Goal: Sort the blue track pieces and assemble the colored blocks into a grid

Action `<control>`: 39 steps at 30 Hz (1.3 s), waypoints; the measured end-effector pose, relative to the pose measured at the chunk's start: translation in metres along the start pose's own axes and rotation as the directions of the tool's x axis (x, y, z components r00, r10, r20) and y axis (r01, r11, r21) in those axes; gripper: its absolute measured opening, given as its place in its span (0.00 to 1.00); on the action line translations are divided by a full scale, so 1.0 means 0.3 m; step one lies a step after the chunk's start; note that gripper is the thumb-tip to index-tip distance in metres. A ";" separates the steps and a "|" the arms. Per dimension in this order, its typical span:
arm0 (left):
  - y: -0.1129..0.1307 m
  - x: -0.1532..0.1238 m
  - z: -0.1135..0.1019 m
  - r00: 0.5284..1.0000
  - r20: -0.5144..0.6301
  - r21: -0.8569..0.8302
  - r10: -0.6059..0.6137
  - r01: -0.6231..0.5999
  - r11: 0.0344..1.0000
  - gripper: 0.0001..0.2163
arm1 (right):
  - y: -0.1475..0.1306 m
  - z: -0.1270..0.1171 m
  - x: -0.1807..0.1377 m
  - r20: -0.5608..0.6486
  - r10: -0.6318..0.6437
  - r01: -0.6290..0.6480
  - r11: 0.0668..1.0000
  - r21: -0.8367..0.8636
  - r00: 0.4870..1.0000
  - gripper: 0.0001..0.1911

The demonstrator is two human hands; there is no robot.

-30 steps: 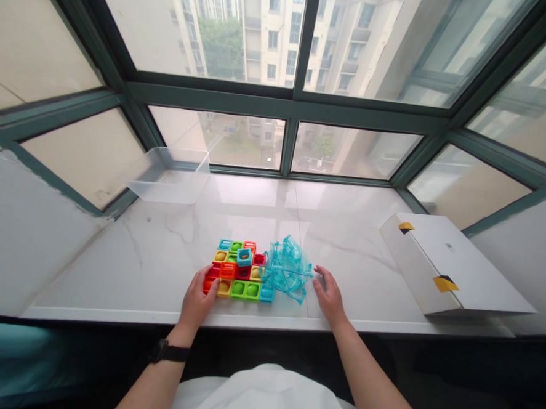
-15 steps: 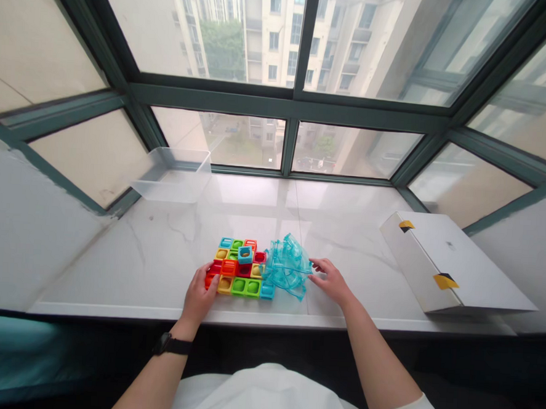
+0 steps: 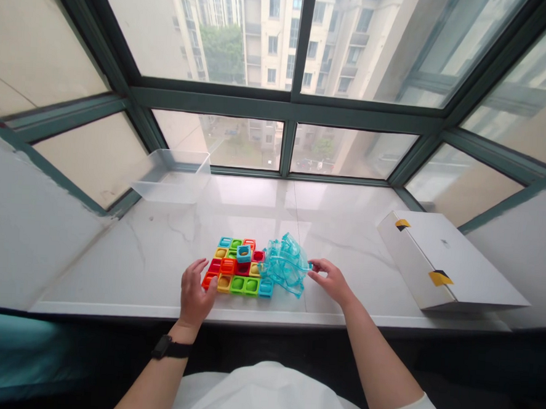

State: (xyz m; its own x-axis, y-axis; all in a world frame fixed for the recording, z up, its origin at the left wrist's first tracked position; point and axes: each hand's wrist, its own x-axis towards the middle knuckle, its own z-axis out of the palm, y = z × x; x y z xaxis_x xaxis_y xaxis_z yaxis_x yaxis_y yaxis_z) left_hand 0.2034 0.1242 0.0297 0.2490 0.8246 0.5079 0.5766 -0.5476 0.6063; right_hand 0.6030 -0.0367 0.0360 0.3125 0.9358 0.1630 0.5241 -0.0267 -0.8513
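Note:
A grid of coloured square toy blocks [image 3: 238,269] lies on the white marble sill [image 3: 158,265], with one blue block standing raised on top. Against its right side rests a heap of clear turquoise plastic track pieces [image 3: 286,268]. My left hand [image 3: 195,293] rests on the sill at the grid's lower left corner, fingers apart, its fingertips just short of the orange block. My right hand [image 3: 330,280] reaches in from the right, its fingertips pinching the edge of the turquoise heap. A dark watch sits on my left wrist.
A clear plastic bin [image 3: 173,174] stands at the back left by the window. A flat white cardboard box [image 3: 449,261] with yellow-black tape lies to the right. Window frames enclose the sill on three sides.
My right hand has moved left from the bare sill onto the edge of the turquoise pieces. My left hand has slid back from the grid's corner and spread its fingers.

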 end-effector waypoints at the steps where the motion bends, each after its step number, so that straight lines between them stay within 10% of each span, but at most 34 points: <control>1: 0.049 0.003 -0.006 0.998 -0.001 0.002 0.057 -0.057 0.998 0.20 | 0.003 0.003 -0.001 -0.001 0.008 -0.008 1.000 0.007 1.000 0.20; 7: 0.341 0.053 0.085 0.849 0.277 -0.141 0.450 -0.427 0.893 0.19 | -0.004 0.010 -0.014 -0.022 0.029 -0.028 0.999 0.035 0.999 0.21; 11: 0.389 0.090 0.172 0.766 0.358 -0.140 0.535 -0.522 0.841 0.12 | -0.020 0.011 -0.018 -0.034 0.033 -0.032 0.998 0.048 0.999 0.21; 25: 0.367 0.104 0.194 0.765 0.435 -0.122 0.474 -0.472 0.873 0.11 | 0.025 -0.064 -0.039 -0.163 0.210 -0.162 0.951 0.264 0.964 0.25; 39: 0.448 0.099 0.147 0.814 0.385 -0.096 0.436 -0.434 0.896 0.12 | -0.115 0.032 -0.115 -0.206 0.180 -0.103 0.936 0.337 0.962 0.25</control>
State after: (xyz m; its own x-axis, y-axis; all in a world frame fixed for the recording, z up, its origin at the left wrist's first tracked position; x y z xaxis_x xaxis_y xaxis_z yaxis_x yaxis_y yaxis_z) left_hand 0.3228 0.0813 0.0992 0.7533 0.4868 0.4423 0.3335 -0.8623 0.3812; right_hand 0.5665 -0.0647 0.0549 0.5583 0.8228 0.1062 0.1914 -0.0032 -0.9815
